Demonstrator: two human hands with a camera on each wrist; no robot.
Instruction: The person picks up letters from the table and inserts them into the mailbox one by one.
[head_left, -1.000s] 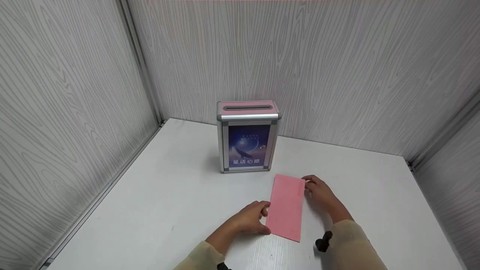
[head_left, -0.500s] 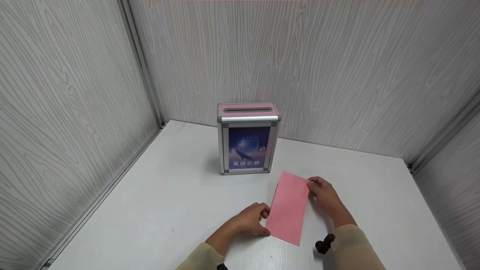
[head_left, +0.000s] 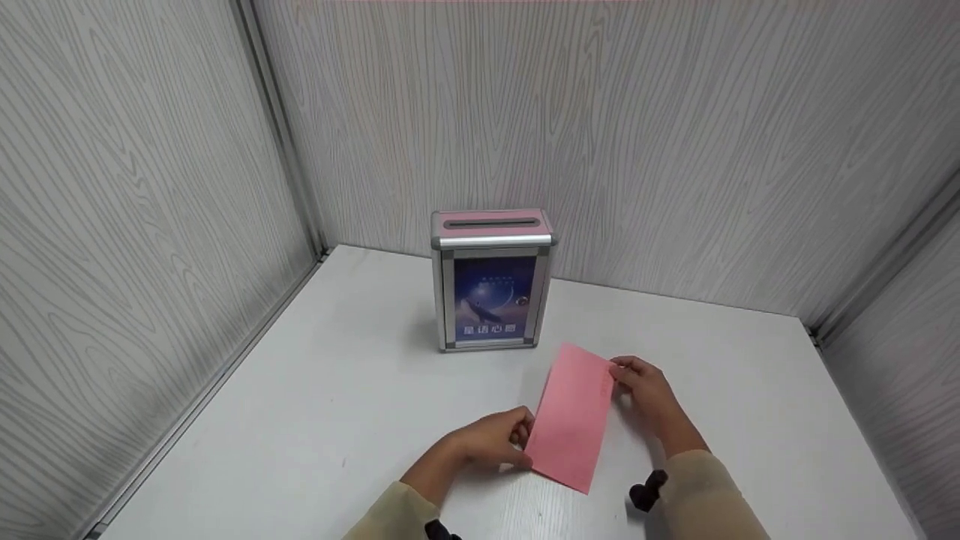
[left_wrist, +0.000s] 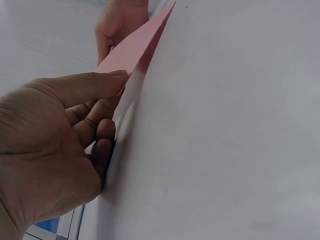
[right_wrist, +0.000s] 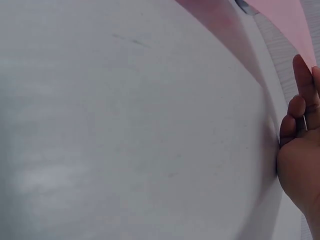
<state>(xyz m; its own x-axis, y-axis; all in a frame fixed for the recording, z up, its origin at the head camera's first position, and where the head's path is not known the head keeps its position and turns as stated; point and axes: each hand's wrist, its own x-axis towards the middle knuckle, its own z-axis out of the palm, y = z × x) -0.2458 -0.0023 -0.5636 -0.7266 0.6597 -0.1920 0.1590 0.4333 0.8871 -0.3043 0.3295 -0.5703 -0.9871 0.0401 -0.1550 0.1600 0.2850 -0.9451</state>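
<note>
A pink paper envelope [head_left: 572, 420] slants over the white table, held between both hands. My left hand [head_left: 491, 440] pinches its near left edge; in the left wrist view, the thumb [left_wrist: 95, 86] lies on top of the paper and fingers are curled beneath. At the far right corner, my right hand [head_left: 646, 390] pinches the envelope between thumb and fingers. The right wrist view shows the raised paper [right_wrist: 292, 22] above that hand's fingertips, with its thumb mostly out of frame. Faint print runs along the envelope's right side.
Behind the envelope stands a silver-framed box [head_left: 493, 281] with a slot [head_left: 491, 223] in its pink top, a whale picture and a small lock on its front. Wood-grain panels [head_left: 585, 135] enclose the white table [head_left: 337, 360] at back and sides.
The right hand has taken hold of the envelope's far right corner and raised that side. The envelope has turned slightly clockwise, and the left hand has shifted a little left with its edge.
</note>
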